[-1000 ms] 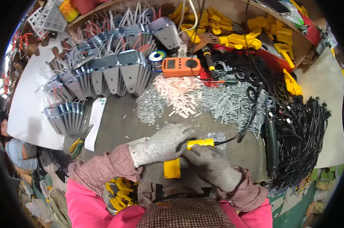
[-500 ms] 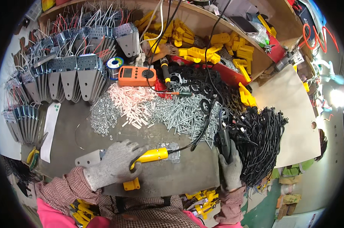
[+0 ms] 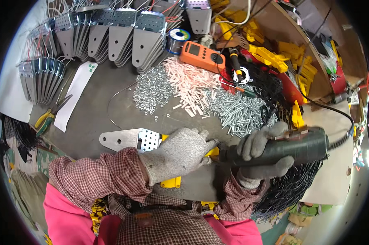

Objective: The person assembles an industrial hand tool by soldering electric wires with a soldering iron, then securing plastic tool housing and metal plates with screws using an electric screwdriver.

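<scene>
My left hand [image 3: 178, 153], in a grey knit glove, is closed around a yellow handle [image 3: 212, 152], pressing it to the bench. From the handle's left end sticks a grey tapered metal plate [image 3: 121, 140] with a perforated bracket. My right hand [image 3: 258, 147], gloved too, grips a black electric screwdriver [image 3: 305, 143] held level. Its narrow front end points left at the handle's right end, by my left fingertips; I cannot tell whether they touch. Just below my left hand lies a small yellow plastic part [image 3: 171, 182].
Beyond my hands are heaps of nuts [image 3: 150, 92], pinkish tubes [image 3: 188, 83] and screws [image 3: 241, 112]. An orange meter [image 3: 203, 56] and a solder spool [image 3: 178, 38] stand behind. Stacked metal plates [image 3: 147, 43] and pliers [image 3: 52, 114] are left; black cords [image 3: 292, 188] lie right.
My right hand has lifted the black screwdriver from beside the cords and brought it to the yellow handle. The left hand still holds the handle. The view has shifted and turned.
</scene>
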